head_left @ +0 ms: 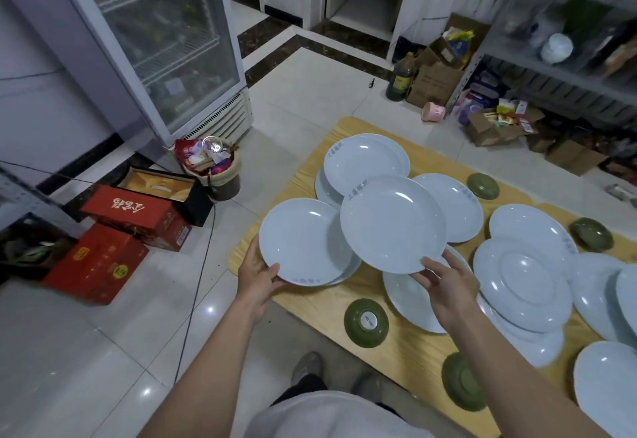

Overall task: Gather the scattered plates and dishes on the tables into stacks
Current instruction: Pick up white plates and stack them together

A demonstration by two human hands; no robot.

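Many pale blue plates lie scattered on a wooden table [331, 303]. My left hand [256, 274] grips the near rim of one pale blue plate [303, 239] at the table's left corner, with another plate showing under it. My right hand [448, 282] pinches the near edge of a second plate [393, 224], held tilted above the table. A stack of plates [362, 162] sits behind them. Small green bowls lie upside down, one [366, 322] near the front edge, others [460, 380] [591, 233] [483, 186] further right.
A glass-door fridge [165, 45] stands at the left. On the floor are red boxes [100, 262], a full waste bin [215, 169] and a black cable. Cardboard boxes, an oil jug [400, 77] and a metal shelf [558, 69] crowd the back right.
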